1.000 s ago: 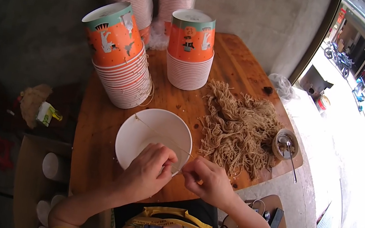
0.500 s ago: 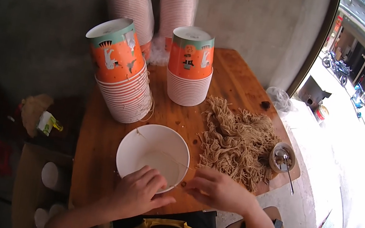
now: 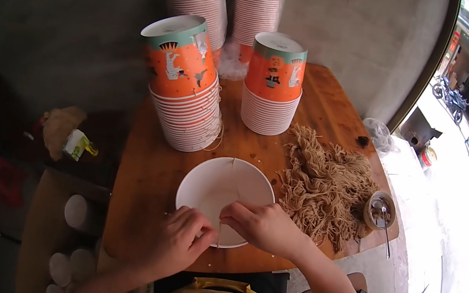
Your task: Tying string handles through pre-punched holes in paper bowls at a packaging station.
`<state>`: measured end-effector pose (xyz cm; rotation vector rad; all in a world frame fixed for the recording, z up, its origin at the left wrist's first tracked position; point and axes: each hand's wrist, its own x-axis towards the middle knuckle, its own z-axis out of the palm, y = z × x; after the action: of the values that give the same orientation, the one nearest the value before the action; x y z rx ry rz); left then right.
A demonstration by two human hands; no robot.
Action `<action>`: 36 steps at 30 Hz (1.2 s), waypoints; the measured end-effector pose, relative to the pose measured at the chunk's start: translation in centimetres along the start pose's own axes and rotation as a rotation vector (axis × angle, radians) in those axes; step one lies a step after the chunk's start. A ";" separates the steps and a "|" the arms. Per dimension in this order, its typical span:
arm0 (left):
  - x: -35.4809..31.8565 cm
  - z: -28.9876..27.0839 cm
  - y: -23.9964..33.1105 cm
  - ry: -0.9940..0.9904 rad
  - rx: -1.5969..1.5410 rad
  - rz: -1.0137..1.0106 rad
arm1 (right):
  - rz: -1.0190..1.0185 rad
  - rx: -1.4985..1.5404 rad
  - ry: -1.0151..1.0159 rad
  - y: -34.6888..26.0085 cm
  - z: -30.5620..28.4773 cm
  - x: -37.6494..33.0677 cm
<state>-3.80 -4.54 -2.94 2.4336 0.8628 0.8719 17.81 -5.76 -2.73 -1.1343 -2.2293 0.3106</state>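
A white paper bucket (image 3: 204, 182) stands mouth up on the wooden table in front of me. A thin string runs across its mouth, with small light bits on the far and near rim. My right hand (image 3: 262, 222) reaches over the bucket, its thumb and fingers pinched on the string near the front. At the near left rim is my left hand (image 3: 181, 240), fingers curled and thumb close to the index finger. Whatever it grips is too small or hidden to make out. Right of the bucket lies a spread pile of beige strings (image 3: 326, 190).
Two stacks of upside-down orange paper buckets (image 3: 176, 68) (image 3: 275, 76) stand behind, the left one leaning with strings hanging off it. Wrapped bucket stacks (image 3: 257, 7) are against the wall. A small cup with a spoon (image 3: 377, 211) sits at the table's right edge (image 3: 389, 185).
My right hand has moved left, from beside the bucket to over its mouth. The string now runs front to back instead of slanting. The whole view has shifted, moving the scene rightward.
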 end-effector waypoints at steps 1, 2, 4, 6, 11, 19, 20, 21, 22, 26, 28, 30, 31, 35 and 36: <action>0.4 0.4 0.2 0.040 0.020 0.006 | 0.012 0.018 -0.004 -0.1 0.0 0.1; 0.6 0.8 0.3 0.044 0.019 0.009 | 0.032 -0.007 -0.046 -0.3 -0.1 0.1; 1.1 1.8 0.1 0.084 0.126 -0.031 | 0.028 -0.020 -0.012 -0.1 0.3 0.0; 0.8 2.2 0.2 0.100 0.150 -0.058 | 0.012 -0.025 0.019 -0.4 0.4 0.3; 0.6 2.4 0.4 0.101 0.175 -0.083 | 0.178 0.051 -0.032 0.0 0.5 0.2; -0.5 1.7 -0.7 0.043 -0.009 0.066 | 0.145 0.012 0.132 0.3 0.2 0.1; -0.6 1.9 -1.3 0.045 -0.006 0.074 | 0.115 0.063 0.153 0.8 -0.1 0.0; -0.8 2.2 -2.0 0.093 -0.034 0.118 | 0.111 0.058 0.161 1.1 -0.4 -0.1; -0.7 2.0 -2.5 0.141 -0.061 0.163 | 0.075 0.114 0.117 1.4 -0.8 -0.1; 0.8 -0.6 -3.4 0.096 -0.012 0.343 | 0.326 0.780 0.016 2.0 -2.4 -0.6; 1.8 -2.6 -3.0 0.057 -0.039 0.383 | 0.370 1.037 0.146 2.4 -3.3 -0.9; 2.2 -4.0 -3.1 0.046 -0.186 0.320 | 0.313 1.057 0.183 3.3 -4.0 -1.6; 2.5 -4.8 -3.1 0.039 -0.256 0.276 | 0.306 1.075 0.197 3.1 -3.7 -2.0; 4.6 -7.5 -2.6 0.102 -0.496 -0.022 | 0.096 0.861 0.149 3.4 -1.6 -2.4; 5.0 -8.2 -3.2 0.124 -0.548 -0.086 | 0.051 0.831 0.076 3.0 -1.7 -2.2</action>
<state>-7.56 2.50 3.27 1.8734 0.6548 1.0704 21.77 -5.84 -3.72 -0.7158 -1.7087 1.0697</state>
